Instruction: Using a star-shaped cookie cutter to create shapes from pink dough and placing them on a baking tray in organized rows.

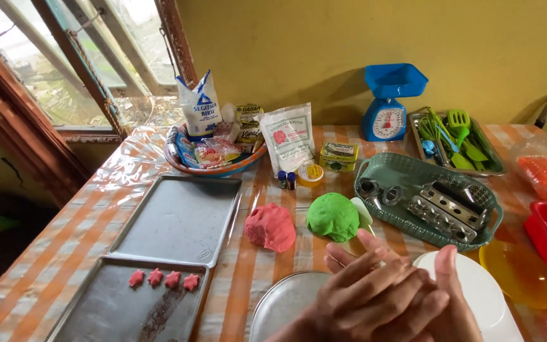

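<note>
The tabletop point(64, 247), covered with an orange and white striped cloth under clear plastic, is being crowded along its far edge and right side, while open room is being left in a narrow strip between the trays and the dough. Two grey baking trays are being kept at the left: the far tray point(182, 218) is lying bare, and the near tray point(106, 310), running off the near edge, is carrying four small red star shapes point(163, 278) in a row. A green basket point(387, 171) of metal cutters is sitting right of centre, with a blue kitchen scale point(389, 101) and a metal tray of green utensils point(460, 136) behind it by the wall. A bowl of packets point(213, 152) is standing far left of centre. A round metal plate point(283, 304) and a white plate point(482, 291) are being cut by the near edge.

The green dough ball point(332, 216) and the red dough lump point(270, 226) are resting side by side at the centre, apart from each other, just beyond the hands.

The left hand point(365, 297) and right hand point(444, 304) are being pressed flat together, palm against palm, fingers stretched out; whether anything is being held between them cannot be told.
</note>
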